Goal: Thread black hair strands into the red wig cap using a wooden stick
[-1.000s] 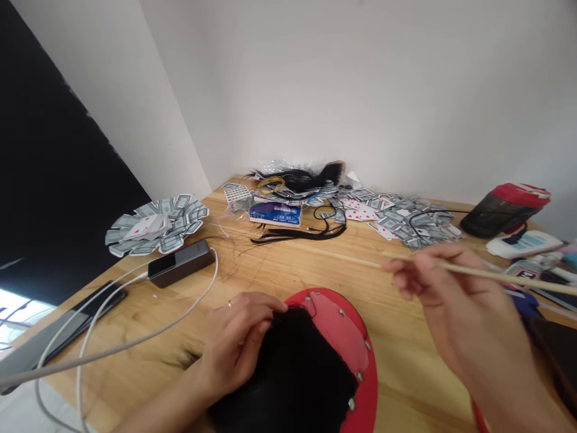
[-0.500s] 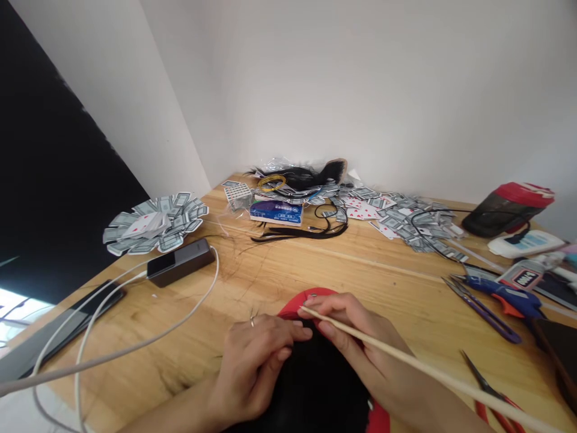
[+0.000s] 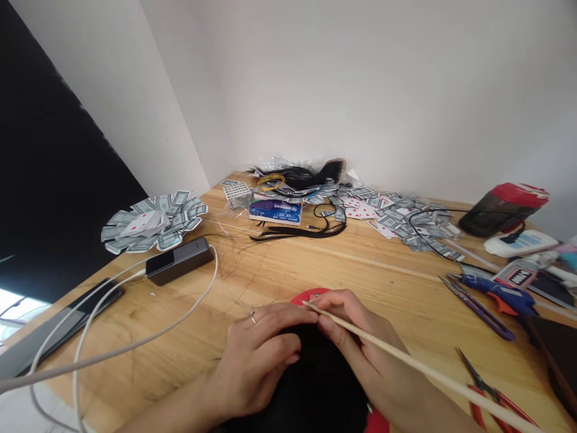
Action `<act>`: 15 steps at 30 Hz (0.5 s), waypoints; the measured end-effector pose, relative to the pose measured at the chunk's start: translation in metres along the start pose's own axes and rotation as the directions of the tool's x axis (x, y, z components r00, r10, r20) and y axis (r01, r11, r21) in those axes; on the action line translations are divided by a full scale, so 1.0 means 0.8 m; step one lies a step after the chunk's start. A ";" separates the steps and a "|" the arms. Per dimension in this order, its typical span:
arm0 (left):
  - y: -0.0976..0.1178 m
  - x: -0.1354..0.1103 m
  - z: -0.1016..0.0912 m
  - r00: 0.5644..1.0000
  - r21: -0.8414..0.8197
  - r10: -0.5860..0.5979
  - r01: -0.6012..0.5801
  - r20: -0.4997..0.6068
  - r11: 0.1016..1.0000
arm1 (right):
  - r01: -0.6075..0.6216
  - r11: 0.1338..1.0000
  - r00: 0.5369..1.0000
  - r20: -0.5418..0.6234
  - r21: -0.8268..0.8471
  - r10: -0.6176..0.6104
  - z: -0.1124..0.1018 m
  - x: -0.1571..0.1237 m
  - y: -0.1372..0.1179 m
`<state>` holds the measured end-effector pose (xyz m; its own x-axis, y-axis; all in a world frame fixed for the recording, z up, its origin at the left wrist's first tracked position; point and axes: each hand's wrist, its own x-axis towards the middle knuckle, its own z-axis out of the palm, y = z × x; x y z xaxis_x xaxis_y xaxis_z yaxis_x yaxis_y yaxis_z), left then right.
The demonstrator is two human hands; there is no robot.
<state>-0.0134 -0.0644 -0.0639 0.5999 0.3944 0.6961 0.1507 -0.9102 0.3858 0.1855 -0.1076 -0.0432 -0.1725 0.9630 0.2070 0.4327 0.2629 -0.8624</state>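
A domed black piece [image 3: 322,385] with a red rim [image 3: 300,297] lies at the bottom middle, in front of me. My left hand [image 3: 264,349], a ring on one finger, holds it from the left. The left index finger stretches across the black part to the red rim, while the other fingers are curled. A long thin pale wooden stick [image 3: 406,359] rests in my right hand [image 3: 356,337]. The right thumb and fingers close around the stick near its tip, against the red rim. What lies under both fingertips is hidden.
Red-handled scissors [image 3: 489,391], purple snips [image 3: 478,307] and a blue glue gun [image 3: 496,291] lie to the right. At left are a dark power bank [image 3: 179,261], white cables [image 3: 153,344] and a ring of cards [image 3: 155,222]. Loose cards [image 3: 406,216] and black hair [image 3: 302,175] line the back.
My left index finger has slid up and right to the red rim, near the stick's tip. The other left fingers have curled in. My right hand keeps its hold on the stick.
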 end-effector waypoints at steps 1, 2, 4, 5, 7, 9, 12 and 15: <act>-0.001 0.001 0.000 1.000 -0.005 -0.001 0.001 0.014 1.000 | -0.021 1.000 1.000 -0.014 0.007 0.022 0.001 0.000 0.000; -0.002 0.001 0.000 1.000 -0.014 0.003 -0.003 0.025 1.000 | -0.046 0.999 0.998 -0.031 0.020 0.047 0.002 -0.001 0.001; -0.004 0.001 0.002 0.999 -0.040 0.028 -0.026 0.042 0.999 | -0.083 0.995 0.995 -0.058 0.055 0.086 0.002 0.000 0.003; -0.004 0.001 0.003 0.998 -0.051 0.042 -0.040 0.045 0.998 | -0.091 0.993 0.993 -0.067 0.070 0.095 0.001 0.001 0.004; -0.005 0.000 0.005 0.998 -0.050 0.054 -0.052 0.032 0.997 | -0.088 0.993 0.992 -0.087 0.084 0.095 -0.004 0.000 0.006; -0.005 -0.001 0.006 0.999 -0.008 0.030 -0.030 0.014 1.000 | -0.082 0.993 0.987 -0.133 0.082 0.092 -0.012 -0.002 0.008; -0.004 -0.002 0.005 1.000 0.036 0.004 -0.004 0.004 0.999 | -0.068 0.991 0.977 -0.192 0.112 0.089 -0.026 -0.008 0.010; -0.005 -0.002 0.005 1.000 0.022 0.004 -0.004 0.000 1.000 | -0.083 0.981 0.983 -0.146 0.176 0.109 -0.029 -0.012 0.009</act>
<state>-0.0122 -0.0621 -0.0689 0.6008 0.3911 0.6972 0.1658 -0.9141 0.3699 0.2106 -0.1136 -0.0403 0.0070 0.9842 0.1770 0.2831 0.1679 -0.9443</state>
